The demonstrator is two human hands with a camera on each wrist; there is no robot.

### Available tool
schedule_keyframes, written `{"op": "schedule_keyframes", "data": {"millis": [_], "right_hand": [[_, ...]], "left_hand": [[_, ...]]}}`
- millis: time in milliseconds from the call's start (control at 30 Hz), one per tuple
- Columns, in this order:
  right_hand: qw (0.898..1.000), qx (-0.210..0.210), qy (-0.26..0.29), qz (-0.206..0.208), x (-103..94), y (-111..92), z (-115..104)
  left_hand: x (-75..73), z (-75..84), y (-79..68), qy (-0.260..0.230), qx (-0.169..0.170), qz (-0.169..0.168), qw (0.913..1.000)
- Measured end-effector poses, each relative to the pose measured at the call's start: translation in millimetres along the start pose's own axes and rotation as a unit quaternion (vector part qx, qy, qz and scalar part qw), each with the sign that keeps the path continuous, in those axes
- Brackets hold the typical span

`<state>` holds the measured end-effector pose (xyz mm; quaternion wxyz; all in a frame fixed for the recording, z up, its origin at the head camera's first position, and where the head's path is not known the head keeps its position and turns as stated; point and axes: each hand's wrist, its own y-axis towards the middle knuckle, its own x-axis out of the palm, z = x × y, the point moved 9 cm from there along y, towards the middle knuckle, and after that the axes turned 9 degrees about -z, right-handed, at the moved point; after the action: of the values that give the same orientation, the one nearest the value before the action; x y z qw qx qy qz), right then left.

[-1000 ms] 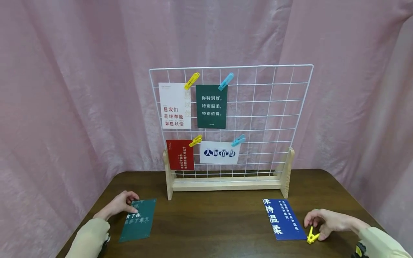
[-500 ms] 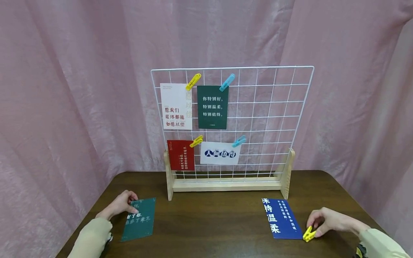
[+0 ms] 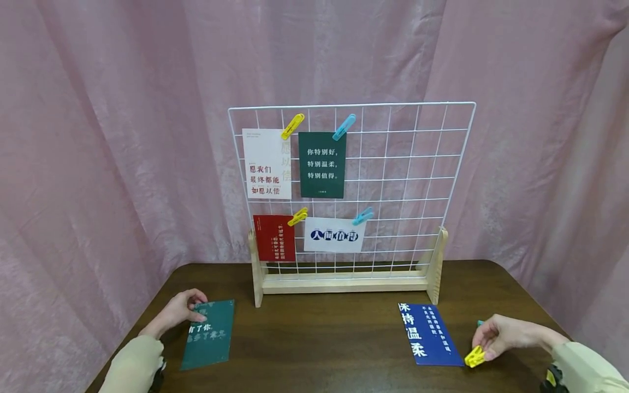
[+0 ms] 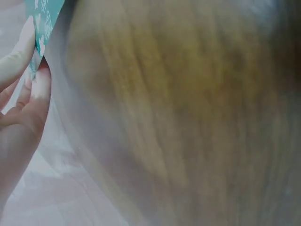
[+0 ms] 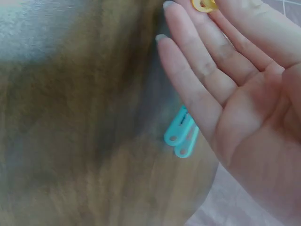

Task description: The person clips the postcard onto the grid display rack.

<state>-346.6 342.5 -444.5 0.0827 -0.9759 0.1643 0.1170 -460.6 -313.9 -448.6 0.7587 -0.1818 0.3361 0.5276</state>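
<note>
My left hand [image 3: 177, 314] pinches the left edge of a dark green postcard [image 3: 216, 335] at the table's left side. In the left wrist view, a corner of the green postcard [image 4: 47, 23] shows between thumb and fingers. At the right, my right hand [image 3: 513, 333] holds a yellow clip [image 3: 474, 357] between thumb and fingertips, close to the lower right corner of a blue postcard [image 3: 429, 335]. Only part of the yellow clip [image 5: 203, 4] appears at the top of the right wrist view. A turquoise clip [image 5: 181, 129] lies on the table past my right hand, mostly hidden in the head view.
A white wire grid [image 3: 408, 147] stands upright in a wooden base [image 3: 344, 284] at the back of the brown table [image 3: 314, 338]. Several postcards hang on its left half, including a red postcard [image 3: 275, 237], under yellow and blue clips. Pink curtain [image 3: 123, 136] hangs behind.
The yellow clip, its two handles spread apart at my right fingertips a second ago, is now turned and gripped. Part of the turquoise clip has come into sight. My left hand has hardly moved.
</note>
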Motion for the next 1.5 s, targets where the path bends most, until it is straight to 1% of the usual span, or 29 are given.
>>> {"op": "schedule_keyframes", "data": {"millis": [67, 167, 267, 367, 533, 600, 700, 800, 933, 1000, 1067, 1233, 1400, 1500], "right_hand": [[1.000, 0.006, 0.002, -0.009, 1.2, -0.4, -2.4], [1.000, 0.016, 0.002, -0.017, 0.7, -2.8, -6.6], [0.999, 0.025, 0.013, -0.021, -1.6, -6.8, -10.8], [0.999, 0.030, 0.027, -0.017, -5.0, -10.1, -13.4], [0.999, 0.023, -0.004, 0.025, -15.5, -10.4, -16.0], [0.999, 0.023, -0.016, 0.046, -20.6, -9.8, -16.8], [0.997, 0.024, -0.027, 0.067, -27.5, -7.7, -21.4], [0.995, 0.020, -0.060, 0.081, -33.9, -6.7, -32.8], [0.989, 0.024, -0.107, 0.101, -41.7, -7.3, -49.0], [0.984, 0.030, -0.129, 0.117, -46.2, -7.3, -54.6], [0.981, 0.031, -0.138, 0.133, -51.0, -5.6, -59.1], [0.970, 0.032, -0.147, 0.191, -64.8, -1.2, -70.6], [0.955, 0.020, -0.177, 0.236, -70.9, 3.6, -91.3], [0.943, 0.032, -0.199, 0.265, -74.3, 3.4, -103.5]], "left_hand": [[-6.1, 2.3, -2.1, -0.013, 0.002, 0.012, 0.9998], [-16.8, 10.0, -4.3, -0.011, 0.018, 0.029, 0.9994], [-27.8, 14.5, -5.1, -0.018, 0.022, 0.049, 0.9984], [-34.8, 18.1, -5.0, -0.044, 0.027, 0.055, 0.9972], [-44.3, 26.0, -6.7, -0.076, 0.033, 0.069, 0.9942], [-49.1, 31.2, -7.9, -0.074, 0.036, 0.078, 0.9935], [-57.3, 38.8, -10.6, -0.068, 0.033, 0.096, 0.9925], [-65.8, 49.2, -12.9, -0.057, 0.039, 0.112, 0.9913], [-76.0, 61.8, -12.2, -0.048, 0.046, 0.125, 0.9900], [-79.7, 67.5, -10.3, -0.045, 0.048, 0.128, 0.9896], [-82.6, 73.2, -8.5, -0.045, 0.050, 0.132, 0.9890], [-86.8, 90.4, -4.3, -0.043, 0.061, 0.137, 0.9878], [-92.9, 112.0, 0.0, -0.067, 0.090, 0.142, 0.9835], [-98.2, 127.7, 1.6, -0.082, 0.102, 0.148, 0.9803]]}}
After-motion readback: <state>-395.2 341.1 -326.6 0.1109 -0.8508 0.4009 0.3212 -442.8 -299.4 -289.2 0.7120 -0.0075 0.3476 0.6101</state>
